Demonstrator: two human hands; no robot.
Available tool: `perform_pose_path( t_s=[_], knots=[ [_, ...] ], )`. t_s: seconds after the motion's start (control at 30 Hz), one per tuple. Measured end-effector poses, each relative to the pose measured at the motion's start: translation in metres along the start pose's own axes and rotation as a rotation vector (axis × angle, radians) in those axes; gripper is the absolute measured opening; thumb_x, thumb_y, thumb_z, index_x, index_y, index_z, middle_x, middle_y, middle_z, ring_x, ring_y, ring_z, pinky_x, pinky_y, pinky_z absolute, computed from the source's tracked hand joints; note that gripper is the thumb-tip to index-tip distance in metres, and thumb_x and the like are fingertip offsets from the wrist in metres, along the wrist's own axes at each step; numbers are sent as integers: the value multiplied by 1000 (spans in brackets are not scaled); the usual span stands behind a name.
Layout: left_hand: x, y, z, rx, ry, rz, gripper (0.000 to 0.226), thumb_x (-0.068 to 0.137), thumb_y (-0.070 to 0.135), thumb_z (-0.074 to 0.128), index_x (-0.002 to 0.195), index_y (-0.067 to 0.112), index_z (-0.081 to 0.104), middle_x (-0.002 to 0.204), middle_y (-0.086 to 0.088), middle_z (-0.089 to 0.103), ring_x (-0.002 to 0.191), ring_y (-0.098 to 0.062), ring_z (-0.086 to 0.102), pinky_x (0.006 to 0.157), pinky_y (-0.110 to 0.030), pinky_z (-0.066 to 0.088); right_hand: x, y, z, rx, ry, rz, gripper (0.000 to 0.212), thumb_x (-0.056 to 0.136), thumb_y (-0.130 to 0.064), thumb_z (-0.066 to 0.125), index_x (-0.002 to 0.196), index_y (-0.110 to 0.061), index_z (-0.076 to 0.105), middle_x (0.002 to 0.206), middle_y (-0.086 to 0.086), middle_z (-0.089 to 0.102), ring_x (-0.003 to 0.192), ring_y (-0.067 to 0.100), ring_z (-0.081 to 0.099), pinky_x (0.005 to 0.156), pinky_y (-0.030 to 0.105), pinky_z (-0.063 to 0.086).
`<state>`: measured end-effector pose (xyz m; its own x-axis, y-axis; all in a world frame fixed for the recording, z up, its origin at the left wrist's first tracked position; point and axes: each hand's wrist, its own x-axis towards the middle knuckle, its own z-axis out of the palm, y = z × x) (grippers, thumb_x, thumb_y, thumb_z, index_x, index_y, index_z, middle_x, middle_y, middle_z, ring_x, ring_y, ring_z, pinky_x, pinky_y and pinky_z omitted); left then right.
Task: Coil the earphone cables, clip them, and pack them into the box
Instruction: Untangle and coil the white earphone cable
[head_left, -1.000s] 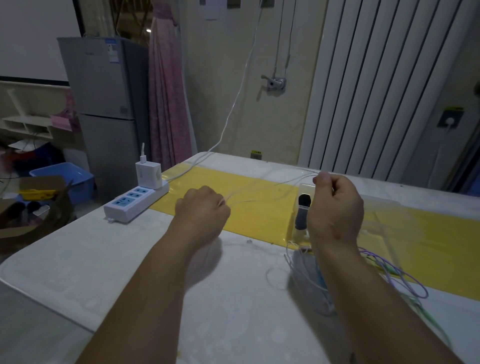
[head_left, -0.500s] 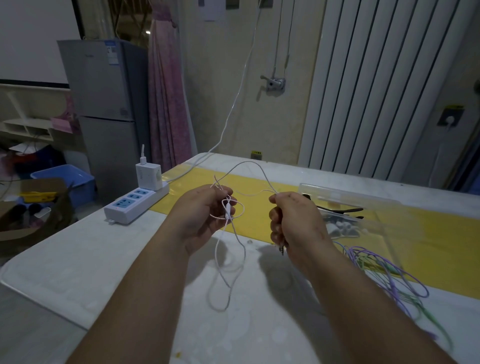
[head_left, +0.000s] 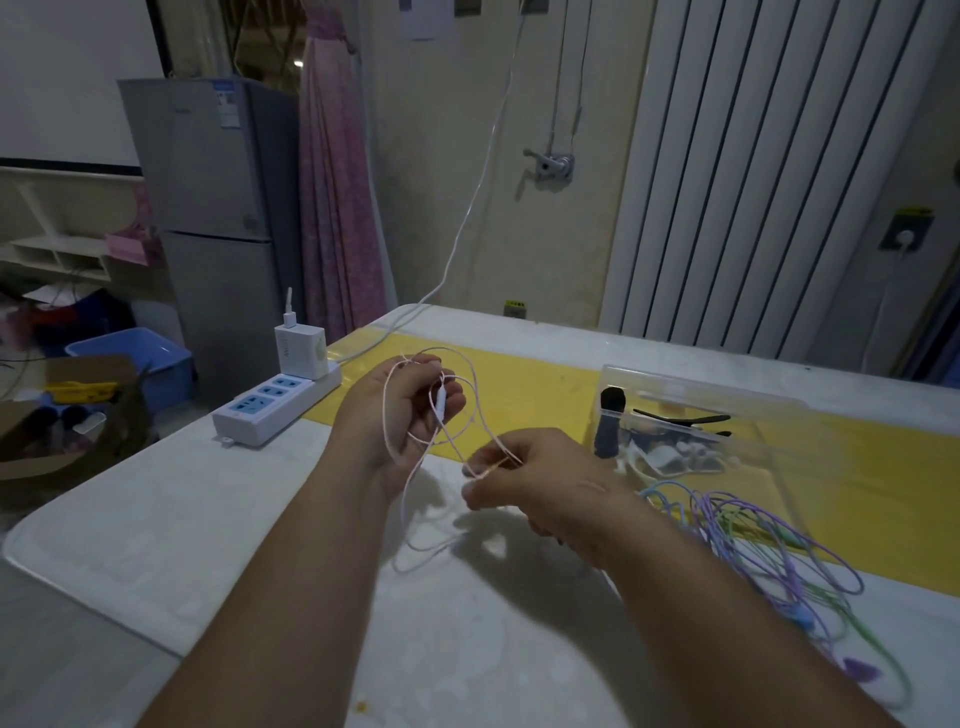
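Coiling in progress: pale earphone cable (head_left: 440, 410) looped over the left hand (head_left: 402, 415), fingers curled on it, above the bench (head_left: 208, 519) middle; right hand (head_left: 545, 486) pinches one strand. Unclipped, unpacked. Loose toward its right edge: purple and green cables (head_left: 753, 540), beside the clear box (head_left: 691, 387) holding black clips (head_left: 680, 418).

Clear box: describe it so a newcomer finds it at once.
Look at the white table and the yellow strip crossing it. On that strip, right of the right hand, stands the clear box. It is the only see-through container, with black clips inside, beyond the loose purple and green cables.
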<state>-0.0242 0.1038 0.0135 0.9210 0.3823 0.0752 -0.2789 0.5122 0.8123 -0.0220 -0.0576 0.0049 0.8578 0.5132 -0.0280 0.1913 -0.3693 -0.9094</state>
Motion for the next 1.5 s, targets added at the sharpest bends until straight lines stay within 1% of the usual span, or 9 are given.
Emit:
perform_pose_path(
  t_s=[0.1,0.27,0.47,0.67,0.87,1.1,1.3,1.37,1.5],
  knots=[
    [7,1,-6,-48,78,-24,12,95,5,51,87,2,59,74,-10,61,57,-16,63,51,-24,53,-1,-1,-10,4,102,4,14,84,-21,69,75,-10,73,61,-2,68,36,5,34,38,17,26],
    [4,8,-7,-353,166,-98,15,91,-2,49,81,4,58,66,-12,67,71,-23,61,70,-32,51,0,-4,-28,191,284,87,27,89,-24,64,67,-10,69,44,-1,51,36,13,31,43,21,22],
    [6,8,-12,-467,205,-104,16,94,1,46,82,8,53,49,-1,41,40,-12,42,54,-26,44,1,-1,-35,171,397,49,24,84,-23,69,64,-10,71,44,-2,45,34,11,30,46,23,23],
    [9,4,-19,67,287,-99,19,90,6,57,75,17,61,49,6,27,36,-6,20,36,-15,17,0,0,-48,170,497,-5,23,84,-25,70,66,-12,73,53,-1,52,52,17,43,53,29,29],
    [9,5,-25,381,318,-55,8,80,10,68,74,14,64,55,3,31,43,-12,23,37,-17,21,1,3,-51,10,544,-45,26,90,-29,65,74,-9,72,59,2,58,67,29,59,61,37,44],
    [4,10,-25,70,271,-262,26,61,10,46,51,21,24,48,2,19,41,-14,19,44,-18,17,7,4,-58,256,481,37,20,79,-17,62,83,2,68,52,-2,35,50,17,28,49,29,22],
    [7,10,-26,-599,172,-139,12,80,12,56,70,13,49,57,5,43,49,-9,41,49,-19,38,2,6,-51,64,529,-60,30,87,-37,68,70,-14,74,37,-16,48,53,10,45,56,28,32],
    [6,11,-25,-629,82,-98,16,91,24,55,82,10,57,62,4,47,53,-8,46,49,-19,42,4,5,-49,-24,570,-86,31,89,-37,66,74,-11,74,43,-15,53,54,12,48,58,29,35],
    [8,9,-22,-496,30,-108,27,96,38,51,80,16,56,51,8,30,41,-6,25,40,-18,20,5,7,-49,-269,586,-129,30,91,-38,63,80,-12,75,61,-2,62,65,21,59,66,33,45]
  ],
)
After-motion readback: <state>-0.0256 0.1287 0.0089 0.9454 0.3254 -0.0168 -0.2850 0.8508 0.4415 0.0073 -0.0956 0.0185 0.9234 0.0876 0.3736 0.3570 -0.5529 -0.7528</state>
